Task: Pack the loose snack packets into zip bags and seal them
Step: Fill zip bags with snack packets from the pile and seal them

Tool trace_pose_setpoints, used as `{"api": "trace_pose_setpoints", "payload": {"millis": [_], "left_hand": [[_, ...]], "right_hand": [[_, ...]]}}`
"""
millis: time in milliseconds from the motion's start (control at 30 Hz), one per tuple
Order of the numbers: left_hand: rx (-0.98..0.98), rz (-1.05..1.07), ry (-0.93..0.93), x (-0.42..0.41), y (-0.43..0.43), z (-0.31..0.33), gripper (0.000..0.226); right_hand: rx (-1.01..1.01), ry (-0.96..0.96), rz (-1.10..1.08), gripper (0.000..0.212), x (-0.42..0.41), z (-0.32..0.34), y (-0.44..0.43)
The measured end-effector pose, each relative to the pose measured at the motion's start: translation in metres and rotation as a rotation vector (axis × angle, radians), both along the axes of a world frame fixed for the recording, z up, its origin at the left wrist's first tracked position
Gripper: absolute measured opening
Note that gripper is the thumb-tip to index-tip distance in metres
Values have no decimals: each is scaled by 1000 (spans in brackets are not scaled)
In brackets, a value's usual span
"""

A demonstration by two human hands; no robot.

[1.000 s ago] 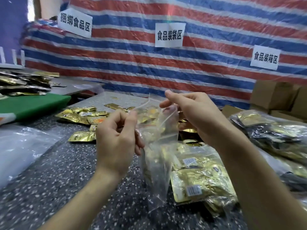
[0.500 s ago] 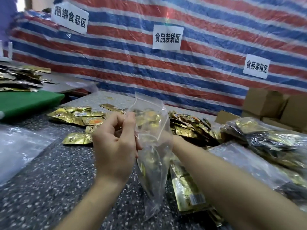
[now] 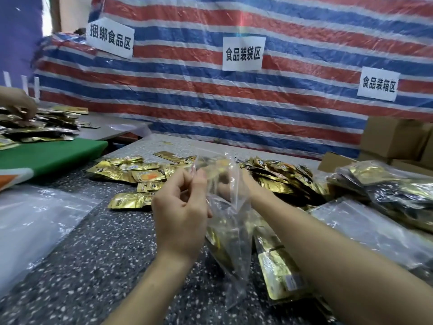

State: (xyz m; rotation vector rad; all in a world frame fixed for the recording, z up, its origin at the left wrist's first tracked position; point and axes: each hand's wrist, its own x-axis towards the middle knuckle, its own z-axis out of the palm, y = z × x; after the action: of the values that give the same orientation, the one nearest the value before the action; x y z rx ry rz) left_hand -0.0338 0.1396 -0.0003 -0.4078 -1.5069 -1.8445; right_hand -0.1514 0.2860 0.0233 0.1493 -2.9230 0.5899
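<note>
Holding a clear zip bag point(image 3: 230, 231) up over the speckled bench point(image 3: 93, 254), the left hand point(image 3: 180, 207) pinches one lip of the bag's mouth between thumb and fingers. The bag hangs limp and looks about empty, though glare makes that hard to call. The right hand point(image 3: 243, 184) is at the bag mouth, behind or inside the plastic and blurred, so I cannot tell if it grasps anything. Just right of the bag, filled bags point(image 3: 283, 275) of gold packets lie flat on the bench. Past the hands sits a heap of loose snack packets point(image 3: 276, 174), with more scattered to the left point(image 3: 131, 170). Farther right are cardboard boxes point(image 3: 396, 137), and a striped tarp point(image 3: 234, 102) at the back. Step looks like opening and loading the bag. Next move likely calls for the right hand to take packets from the heap and feed them in while the left keeps the mouth open, then press the zip shut.
</note>
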Motion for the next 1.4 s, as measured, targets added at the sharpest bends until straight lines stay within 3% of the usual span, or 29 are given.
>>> {"api": "trace_pose_setpoints", "payload": {"millis": [67, 200, 333, 467, 567, 667, 767, 900, 1067, 1167, 1300, 1400], "left_hand": [[2, -5, -10, 0, 1, 0, 36], [-31, -17, -16, 2, 2, 0, 34], [-73, -49, -46, 9, 6, 2, 33], [14, -142, -133, 14, 14, 4, 35], [65, -214, -147, 18, 18, 7, 36], [42, -223, -151, 19, 19, 8, 39], [17, -259, -160, 20, 18, 7, 38], [-37, -283, -135, 23, 19, 8, 34], [-108, -261, -22, 27, 22, 8, 31], [-118, -265, 22, 30, 25, 10, 30], [-81, -301, 27, 31, 25, 14, 29], [-49, -292, 41, 28, 20, 15, 33]], "right_hand": [[-108, 165, -25, 25, 5, 8, 6], [-342, 510, -149, 34, 30, 26, 23], [-722, 672, -184, 35, 67, 54, 36], [-1233, 367, -62, 37, 107, 83, 45], [-1415, 31, 73, 33, 129, 95, 51], [-1315, -174, 195, 43, 144, 103, 57], [-1159, -205, 241, 38, 155, 109, 64], [-944, -75, 93, 13, 164, 116, 64], [-581, 111, -66, 48, 166, 114, 59], [-546, 63, -1, 42, 164, 106, 46], [-429, -150, 128, 28, 156, 88, 23], [-425, -185, 180, 40, 152, 82, 18]]}}
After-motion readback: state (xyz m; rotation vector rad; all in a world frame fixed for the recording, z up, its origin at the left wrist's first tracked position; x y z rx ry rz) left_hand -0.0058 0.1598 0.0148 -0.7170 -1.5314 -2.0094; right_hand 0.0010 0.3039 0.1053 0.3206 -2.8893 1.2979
